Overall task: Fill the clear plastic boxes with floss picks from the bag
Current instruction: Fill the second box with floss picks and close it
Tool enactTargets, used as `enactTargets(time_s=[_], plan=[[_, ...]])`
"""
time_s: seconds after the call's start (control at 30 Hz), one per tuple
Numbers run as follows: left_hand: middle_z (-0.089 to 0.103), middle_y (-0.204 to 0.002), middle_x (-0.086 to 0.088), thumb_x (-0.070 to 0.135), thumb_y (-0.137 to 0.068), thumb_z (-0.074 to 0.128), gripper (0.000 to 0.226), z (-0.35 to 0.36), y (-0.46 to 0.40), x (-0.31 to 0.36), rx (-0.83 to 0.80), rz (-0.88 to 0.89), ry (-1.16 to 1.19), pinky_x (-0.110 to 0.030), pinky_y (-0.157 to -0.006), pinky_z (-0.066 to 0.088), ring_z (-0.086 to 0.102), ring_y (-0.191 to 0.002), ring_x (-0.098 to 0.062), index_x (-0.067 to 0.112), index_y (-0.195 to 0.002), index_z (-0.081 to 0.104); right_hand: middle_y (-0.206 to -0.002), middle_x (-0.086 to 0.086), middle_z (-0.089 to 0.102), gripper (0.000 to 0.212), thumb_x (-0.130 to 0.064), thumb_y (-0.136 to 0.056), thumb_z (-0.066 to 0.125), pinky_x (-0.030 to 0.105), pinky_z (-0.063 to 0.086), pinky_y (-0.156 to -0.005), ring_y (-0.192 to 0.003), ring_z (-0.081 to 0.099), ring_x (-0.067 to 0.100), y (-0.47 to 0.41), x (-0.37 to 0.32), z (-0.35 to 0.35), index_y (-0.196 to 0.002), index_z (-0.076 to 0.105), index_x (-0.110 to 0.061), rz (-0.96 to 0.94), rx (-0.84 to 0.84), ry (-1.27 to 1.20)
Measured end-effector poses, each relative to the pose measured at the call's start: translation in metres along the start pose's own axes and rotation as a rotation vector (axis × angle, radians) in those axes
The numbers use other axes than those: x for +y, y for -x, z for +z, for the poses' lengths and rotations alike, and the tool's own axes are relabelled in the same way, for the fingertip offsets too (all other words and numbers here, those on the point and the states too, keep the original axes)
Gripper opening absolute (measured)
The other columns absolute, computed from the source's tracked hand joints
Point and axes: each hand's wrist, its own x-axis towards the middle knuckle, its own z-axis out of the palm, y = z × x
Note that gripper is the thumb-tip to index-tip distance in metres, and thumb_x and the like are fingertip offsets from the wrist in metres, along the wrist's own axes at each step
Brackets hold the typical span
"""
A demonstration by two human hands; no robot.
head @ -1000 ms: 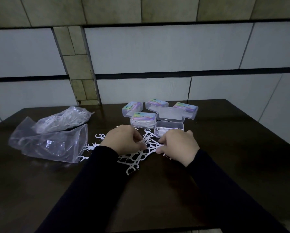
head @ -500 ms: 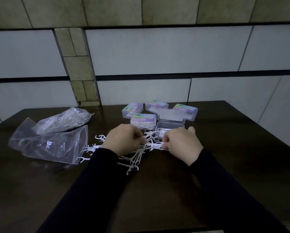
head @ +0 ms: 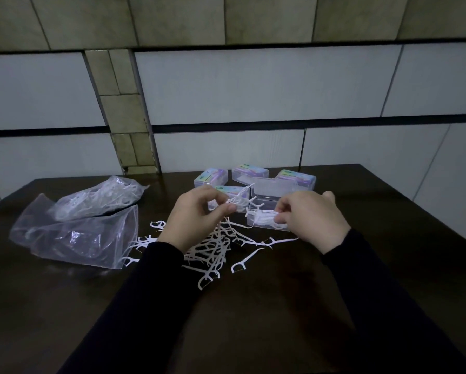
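Nearest, below both sets of fingers, a loose heap of thin white plastic floss picks (head: 215, 252) lies tangled on the dark, glossy wooden bench (head: 253, 319); each has a slim pointed handle and a forked head. These remain to be boxed.

The left hand (head: 196, 217) has its fingers (head: 228, 209) curled narrow, pinching a small bunch of picks lifted clear of the heap. The right hand (head: 311, 220) has its fingers (head: 280, 218) pinched on picks at the open clear plastic box (head: 267, 222), which sits directly under them with its hinged lid (head: 275, 186) raised behind. That box is partly filled, by my judgement.

Left of the left fingers lies a crumpled, limp clear plastic bag (head: 72, 236), its mouth toward the heap, nearly emptied. Beyond it a second clear bag (head: 99, 199) holds a mass of picks.

Beyond both sets of fingers stand four closed clear boxes with iridescent labels (head: 249, 172), rigid, rectangular, round-cornered; apparently already filled. Work appears well advanced, with considerable stock left.
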Motion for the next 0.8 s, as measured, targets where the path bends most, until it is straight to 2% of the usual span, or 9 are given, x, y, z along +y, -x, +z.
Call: enactTargets(time_s=[0.07, 0.17, 0.27, 0.33, 0.4, 0.53, 0.63, 0.7, 0.8], plan=[[0.057, -0.086, 0.015, 0.032, -0.081, 0.072, 0.012, 0.001, 0.0, 0.004, 0.029, 0.015, 0.057, -0.033, -0.067, 0.051, 0.059, -0.072, -0.011, 0.038, -0.074, 0.064, -0.099, -0.007, 0.065, 0.01, -0.04, -0.094, 0.057, 0.037, 0.027, -0.087, -0.097, 0.055, 0.015, -0.002, 0.001, 0.002, -0.097, 0.06, -0.031, 0.009, 0.028, -0.002], [0.055, -0.09, 0.012, 0.032, -0.081, 0.072, 0.008, 0.007, -0.003, 0.005, 0.063, 0.005, 0.057, -0.021, -0.069, 0.043, 0.054, -0.075, -0.003, 0.037, -0.079, 0.065, -0.091, -0.009, 0.061, 0.008, -0.037, -0.094, 0.058, 0.036, 0.025, -0.083, -0.092, 0.054, 0.013, -0.005, 0.003, 0.007, -0.097, 0.061, -0.031, 0.017, 0.095, -0.012], [0.056, -0.088, 0.01, 0.037, -0.082, 0.069, 0.005, 0.016, -0.009, 0.007, 0.082, 0.01, -0.039, -0.023, -0.068, 0.043, 0.052, -0.075, -0.002, 0.033, -0.083, 0.067, -0.09, -0.01, 0.06, 0.006, -0.036, -0.094, 0.057, 0.034, 0.023, -0.081, -0.085, 0.049, 0.011, -0.009, 0.006, 0.014, -0.097, 0.06, -0.032, 0.031, 0.16, -0.026], [0.057, -0.087, 0.009, 0.036, -0.083, 0.069, 0.011, 0.024, -0.014, 0.01, 0.11, 0.042, -0.086, -0.028, -0.073, 0.047, 0.055, -0.082, -0.006, 0.026, -0.087, 0.071, -0.092, -0.011, 0.062, 0.005, -0.036, -0.094, 0.058, 0.034, 0.023, -0.08, -0.086, 0.051, 0.011, -0.013, 0.008, 0.019, -0.096, 0.06, -0.033, 0.041, 0.219, -0.045], [0.057, -0.084, 0.008, 0.034, -0.084, 0.068, 0.013, 0.03, -0.02, 0.015, 0.144, 0.082, -0.077, -0.027, -0.074, 0.046, 0.055, -0.082, -0.008, 0.022, -0.087, 0.072, -0.093, -0.011, 0.064, 0.004, -0.036, -0.093, 0.059, 0.033, 0.023, -0.079, -0.088, 0.054, 0.011, -0.015, 0.01, 0.023, -0.095, 0.06, -0.034, 0.05, 0.267, -0.068], [0.056, -0.08, 0.012, 0.025, -0.085, 0.07, 0.007, 0.046, -0.032, 0.028, 0.167, 0.111, 0.03, -0.008, -0.068, 0.038, 0.053, -0.079, 0.002, 0.023, -0.078, 0.068, -0.1, -0.011, 0.064, 0.011, -0.037, -0.093, 0.058, 0.035, 0.027, -0.084, -0.094, 0.056, 0.012, -0.019, 0.014, 0.029, -0.102, 0.062, -0.031, 0.055, 0.24, -0.084], [0.054, -0.08, 0.008, 0.016, -0.085, 0.07, 0.007, 0.056, -0.036, 0.035, 0.112, 0.092, 0.109, -0.001, -0.064, 0.039, 0.053, -0.078, 0.009, 0.018, -0.079, 0.067, -0.103, -0.01, 0.064, 0.017, -0.04, -0.093, 0.057, 0.035, 0.026, -0.085, -0.097, 0.056, 0.012, -0.021, 0.016, 0.032, -0.106, 0.063, -0.031, 0.061, 0.215, -0.095], [0.052, -0.078, 0.013, 0.02, -0.085, 0.07, 0.008, 0.059, -0.04, 0.03, 0.093, 0.092, 0.042, -0.001, -0.064, 0.037, 0.052, -0.076, 0.008, 0.013, -0.082, 0.071, -0.103, -0.01, 0.064, 0.017, -0.041, -0.093, 0.057, 0.036, 0.026, -0.087, -0.096, 0.056, 0.012, -0.022, 0.019, 0.034, -0.106, 0.063, -0.031, 0.066, 0.223, -0.096], [0.05, -0.077, 0.018, 0.031, -0.086, 0.068, 0.015, 0.059, -0.043, 0.019, 0.087, 0.064, -0.11, -0.006, -0.063, 0.033, 0.049, -0.074, 0.002, 0.017, -0.086, 0.073, -0.1, -0.011, 0.065, 0.017, -0.042, -0.093, 0.057, 0.036, 0.027, -0.088, -0.094, 0.056, 0.011, -0.025, 0.022, 0.036, -0.104, 0.064, -0.032, 0.079, 0.225, -0.11]])
